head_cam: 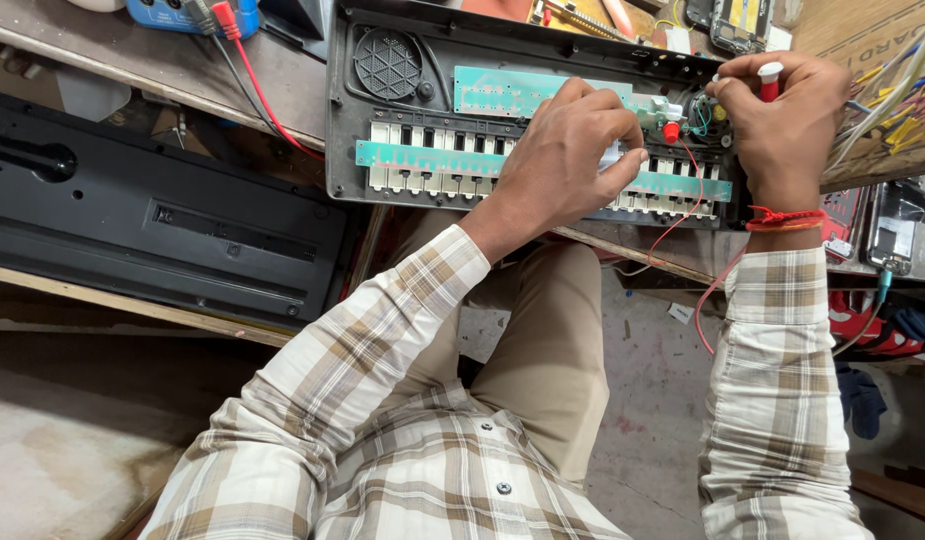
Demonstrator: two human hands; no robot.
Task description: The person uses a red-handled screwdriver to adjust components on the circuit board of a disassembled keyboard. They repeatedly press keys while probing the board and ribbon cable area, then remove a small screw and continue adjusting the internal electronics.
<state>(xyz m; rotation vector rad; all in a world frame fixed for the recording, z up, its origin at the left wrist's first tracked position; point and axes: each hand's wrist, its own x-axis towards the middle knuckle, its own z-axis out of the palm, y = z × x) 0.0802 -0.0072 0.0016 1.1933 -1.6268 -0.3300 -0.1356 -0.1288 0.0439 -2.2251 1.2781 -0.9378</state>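
Red-handled tool (769, 82) — gripped in right hand (782, 125) fingers, above keyboard (432, 150).

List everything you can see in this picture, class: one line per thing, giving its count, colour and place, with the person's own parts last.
opened keyboard case: one, dark grey, on the bench at centre top
circuit strips: two, green, inside the case over the white keys
round speaker grille: one, black, top left corner of the case
thin wire: one, red, trailing from the case's right end down past the bench edge
black panel: one, long, on the left below the bench
phone: one, dark, far right
wrist thread: one, red, right wrist
left hand: on the keys at centre
right hand: gripping a red and white tool at the case's right end
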